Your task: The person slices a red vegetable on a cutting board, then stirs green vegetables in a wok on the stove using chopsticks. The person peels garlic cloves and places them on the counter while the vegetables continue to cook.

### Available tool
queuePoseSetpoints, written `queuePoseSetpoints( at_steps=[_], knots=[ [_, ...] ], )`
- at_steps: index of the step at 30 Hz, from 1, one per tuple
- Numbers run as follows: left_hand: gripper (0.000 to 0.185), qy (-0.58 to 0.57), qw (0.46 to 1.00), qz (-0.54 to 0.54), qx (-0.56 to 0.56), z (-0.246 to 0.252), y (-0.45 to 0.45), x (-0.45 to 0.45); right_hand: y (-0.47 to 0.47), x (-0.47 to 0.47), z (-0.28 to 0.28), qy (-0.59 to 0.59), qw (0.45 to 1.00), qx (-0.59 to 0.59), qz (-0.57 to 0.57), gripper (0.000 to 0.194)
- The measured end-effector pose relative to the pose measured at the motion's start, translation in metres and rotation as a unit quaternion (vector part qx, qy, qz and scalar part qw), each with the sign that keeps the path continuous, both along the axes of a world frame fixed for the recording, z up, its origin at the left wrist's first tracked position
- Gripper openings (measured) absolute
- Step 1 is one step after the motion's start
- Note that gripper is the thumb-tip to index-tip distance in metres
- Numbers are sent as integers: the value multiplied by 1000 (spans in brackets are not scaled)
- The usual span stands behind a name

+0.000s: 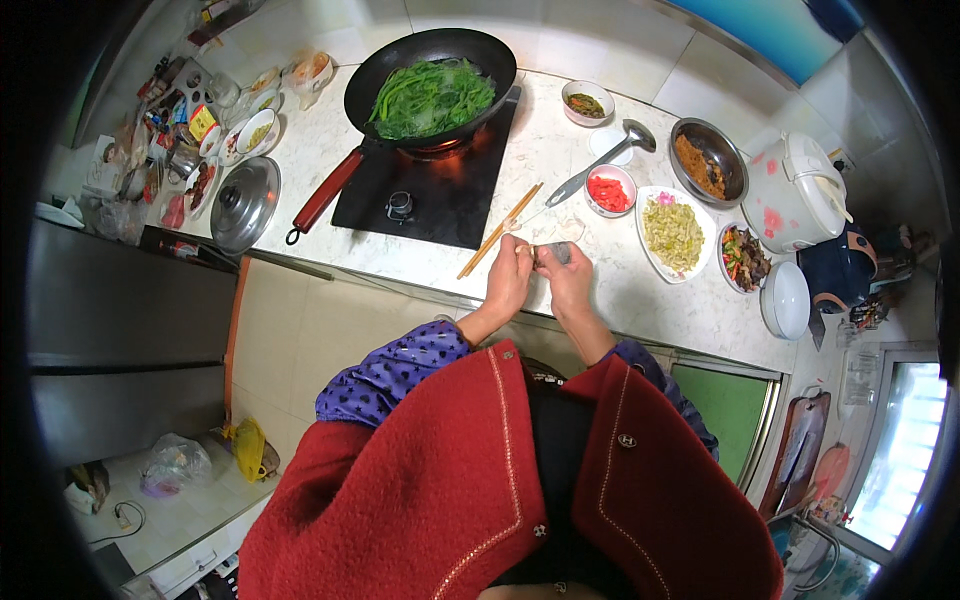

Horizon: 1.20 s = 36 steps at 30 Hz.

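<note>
My left hand (512, 276) and my right hand (568, 279) meet above the counter's front edge. Between the fingertips is a small pale piece, perhaps garlic, and my right hand holds a small knife or peeler with a grey blade (556, 252); its exact kind is unclear. Wooden chopsticks (501, 231) lie just behind my left hand. Thin papery peelings (568, 227) lie behind my right hand. A grey ladle (600, 165) rests farther back, beside a small bowl of chopped red pepper (609, 192). Leafy greens (433, 100) fill a black wok (360, 82) on a glowing cooktop (450, 214).
At the right stand a plate of chopped pale-green vegetable (673, 234), a metal bowl (733, 161), a rice cooker (793, 196) and a white bowl (786, 301). The wok's red handle (328, 191) juts toward the front left, near a pot lid (246, 205). Crowded dishes and jars line the left end.
</note>
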<state>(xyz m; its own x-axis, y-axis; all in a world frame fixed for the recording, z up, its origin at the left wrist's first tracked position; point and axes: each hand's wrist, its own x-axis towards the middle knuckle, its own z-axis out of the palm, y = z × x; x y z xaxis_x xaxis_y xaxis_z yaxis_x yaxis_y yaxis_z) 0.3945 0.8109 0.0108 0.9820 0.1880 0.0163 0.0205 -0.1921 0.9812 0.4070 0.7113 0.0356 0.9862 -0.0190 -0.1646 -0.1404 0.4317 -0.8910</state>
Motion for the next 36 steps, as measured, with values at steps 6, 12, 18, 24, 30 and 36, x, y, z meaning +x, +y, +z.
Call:
queuePoseSetpoints(
  at_steps=[6,12,18,24,30,36],
  knots=[
    [20,111,987,2,-120,-7,-2,6,-7,6,-15,-44,976,-210,33,8],
    [19,-26,978,-51,199,-4,2,-6,-13,2,-27,-130,928,-345,61,12],
    [18,-12,992,-71,104,13,-7,-14,-37,15,-38,-337,756,-561,-4,10],
    [13,120,976,-136,-123,11,-5,-23,-92,44,-61,-166,820,-545,-53,20],
    [21,283,849,-94,-435,11,30,1,-95,28,-60,-219,723,-654,-49,23],
    [29,189,891,-139,-388,12,24,-5,-71,25,-16,-92,928,-324,159,12]
  ],
)
